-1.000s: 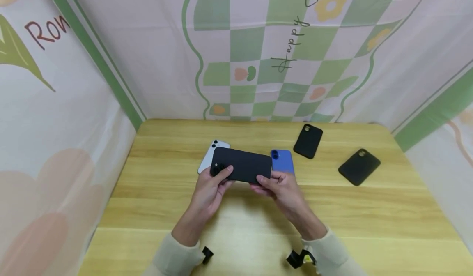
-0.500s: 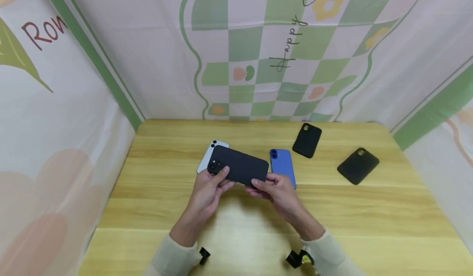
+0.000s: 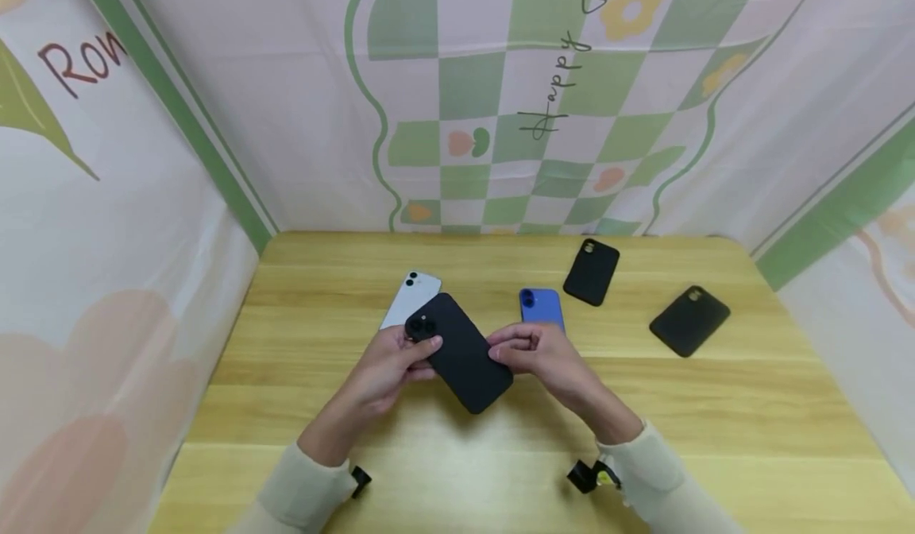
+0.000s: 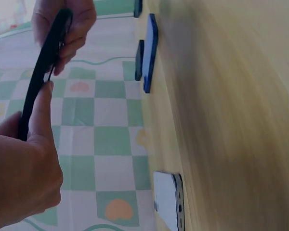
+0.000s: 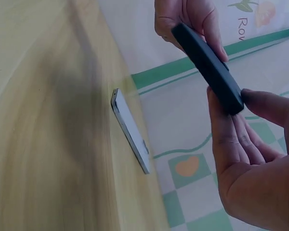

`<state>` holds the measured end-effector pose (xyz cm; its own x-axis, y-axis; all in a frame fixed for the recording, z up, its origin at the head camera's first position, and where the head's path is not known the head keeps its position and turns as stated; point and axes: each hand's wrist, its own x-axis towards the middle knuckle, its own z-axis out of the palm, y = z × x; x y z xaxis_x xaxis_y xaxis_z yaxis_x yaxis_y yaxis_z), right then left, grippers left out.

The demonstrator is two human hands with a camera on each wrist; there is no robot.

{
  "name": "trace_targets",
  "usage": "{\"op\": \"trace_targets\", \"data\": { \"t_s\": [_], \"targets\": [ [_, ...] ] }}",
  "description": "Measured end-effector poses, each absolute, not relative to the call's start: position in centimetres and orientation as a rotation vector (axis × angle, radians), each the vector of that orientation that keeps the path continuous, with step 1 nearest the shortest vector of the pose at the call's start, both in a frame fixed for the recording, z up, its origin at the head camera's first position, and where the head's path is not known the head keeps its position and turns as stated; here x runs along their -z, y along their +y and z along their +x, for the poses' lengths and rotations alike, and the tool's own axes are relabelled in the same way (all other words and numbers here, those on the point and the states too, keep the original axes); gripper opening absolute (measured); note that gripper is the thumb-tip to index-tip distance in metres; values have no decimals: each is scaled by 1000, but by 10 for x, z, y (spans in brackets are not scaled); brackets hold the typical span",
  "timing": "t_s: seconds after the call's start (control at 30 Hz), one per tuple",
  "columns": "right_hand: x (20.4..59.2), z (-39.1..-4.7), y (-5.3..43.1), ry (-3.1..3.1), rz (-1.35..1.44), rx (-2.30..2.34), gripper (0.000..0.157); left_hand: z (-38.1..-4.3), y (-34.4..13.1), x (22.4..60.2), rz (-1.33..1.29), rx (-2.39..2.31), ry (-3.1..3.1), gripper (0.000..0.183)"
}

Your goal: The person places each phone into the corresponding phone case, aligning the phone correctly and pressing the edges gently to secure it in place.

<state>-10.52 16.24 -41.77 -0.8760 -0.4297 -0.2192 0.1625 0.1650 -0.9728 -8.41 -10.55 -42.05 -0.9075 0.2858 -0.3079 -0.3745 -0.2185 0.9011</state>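
Compared with half a second ago, the matte black, flat, phone-shaped piece with rounded corners [image 3: 465, 359] is turned clockwise in head view: its long axis, formerly close to horizontal, now slopes steeply, lens end up and left, plain end down toward the person. The right hand [image 3: 543, 351] is shifted from the plain end to the long right edge and now covers the lower part of the blue, rectangular phone [image 3: 542, 305]. Left hand [image 3: 386, 365] remains at the lens end.

Fingers: left hand grips, thumb on the upper face beside the lenses, other fingers beneath. Right hand pinches the edge, thumb on one face, fingers on the other, nearly closed.

Piece: held above the pale wood-grain table [image 3: 286, 383], between both hands; upper face plain and dark, with two round lenses and a small light dot at one corner. Slim edge-on in both wrist views. Cannot tell whether it is a bare phone or a cased one.

White, rectangular phone [image 3: 422, 288] lies just behind, partly hidden.
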Motion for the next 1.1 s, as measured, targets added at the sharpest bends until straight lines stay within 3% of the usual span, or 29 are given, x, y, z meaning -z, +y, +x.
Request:
{"op": "trace_targets", "data": {
  "t_s": [0.5,1.1],
  "targets": [
    [434,-92,152,1926,-411,1595,17,-97,-114,425,138,-1758,1714,27],
    [463,-80,150,1854,-299,1612,13,-104,-108,449,128,-1584,1798,20]
  ]
}}
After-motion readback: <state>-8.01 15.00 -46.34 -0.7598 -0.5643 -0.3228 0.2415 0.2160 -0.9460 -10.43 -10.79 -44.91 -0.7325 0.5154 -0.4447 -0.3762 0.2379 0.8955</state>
